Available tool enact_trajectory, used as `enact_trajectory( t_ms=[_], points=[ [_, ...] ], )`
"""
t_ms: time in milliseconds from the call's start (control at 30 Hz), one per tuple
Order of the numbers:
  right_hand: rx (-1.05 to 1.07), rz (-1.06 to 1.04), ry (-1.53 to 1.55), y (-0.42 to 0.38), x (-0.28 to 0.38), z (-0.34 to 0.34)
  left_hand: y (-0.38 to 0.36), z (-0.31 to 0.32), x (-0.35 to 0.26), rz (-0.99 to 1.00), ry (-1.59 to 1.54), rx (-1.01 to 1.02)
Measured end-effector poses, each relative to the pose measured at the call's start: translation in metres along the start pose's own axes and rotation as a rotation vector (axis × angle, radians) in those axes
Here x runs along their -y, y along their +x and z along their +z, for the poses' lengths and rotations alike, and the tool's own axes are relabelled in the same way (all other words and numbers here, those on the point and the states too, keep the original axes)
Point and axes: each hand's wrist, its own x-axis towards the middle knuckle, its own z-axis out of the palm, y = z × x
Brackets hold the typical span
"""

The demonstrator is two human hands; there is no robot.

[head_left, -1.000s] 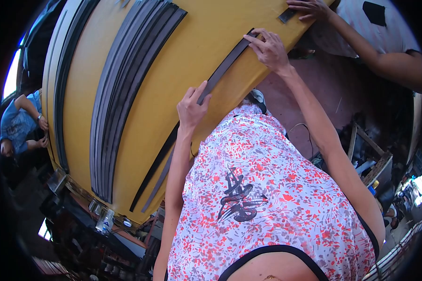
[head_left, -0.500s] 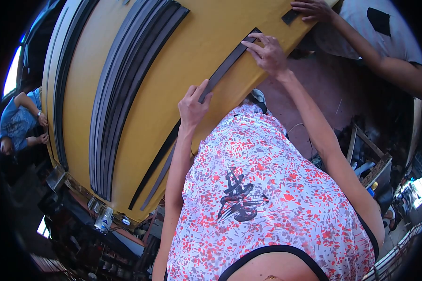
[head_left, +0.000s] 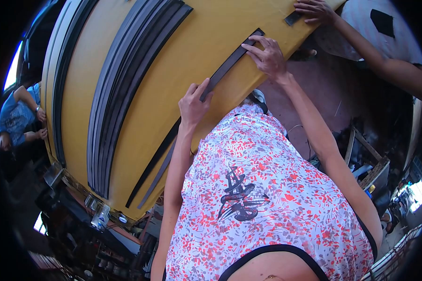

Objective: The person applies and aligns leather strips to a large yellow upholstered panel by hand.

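Observation:
A long dark grey strip with black edges (head_left: pixel 230 62) lies slantwise on the yellow tabletop (head_left: pixel 173 61). My left hand (head_left: pixel 194 104) is closed on its lower part, thumb and index finger pinching it. My right hand (head_left: pixel 268 57) has its fingertips on the strip near the upper end, which sticks out past them. Below my left hand, a black strip (head_left: pixel 150 168) and a thinner grey strip (head_left: pixel 158 178) run down the table, partly hidden by my forearm.
A bundle of dark strips (head_left: pixel 131 84) lies on the table, with more black and pale strips (head_left: pixel 63 93) at the far edge. A co-worker's hand (head_left: pixel 314 10) rests by a short dark piece (head_left: pixel 293 18). Another person (head_left: pixel 21 114) is at the left. Glass jars (head_left: pixel 98 213) stand below the table's corner.
My right fingers have slid slightly down from the strip's upper end, leaving more of that end showing. My left hand keeps its hold. The view has shifted a little.

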Motion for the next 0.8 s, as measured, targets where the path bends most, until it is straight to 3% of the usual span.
enact_trajectory(
  t_ms=[467, 800],
  points=[
    [-0.035, -0.047, -0.031, -0.004, 0.021, -0.002, 0.002, 0.001, -0.001, -0.008, 0.025, 0.012],
    [0.051, -0.046, 0.019, -0.013, 0.042, 0.001, 0.002, 0.001, -0.003, -0.004, 0.028, 0.007]
  ],
)
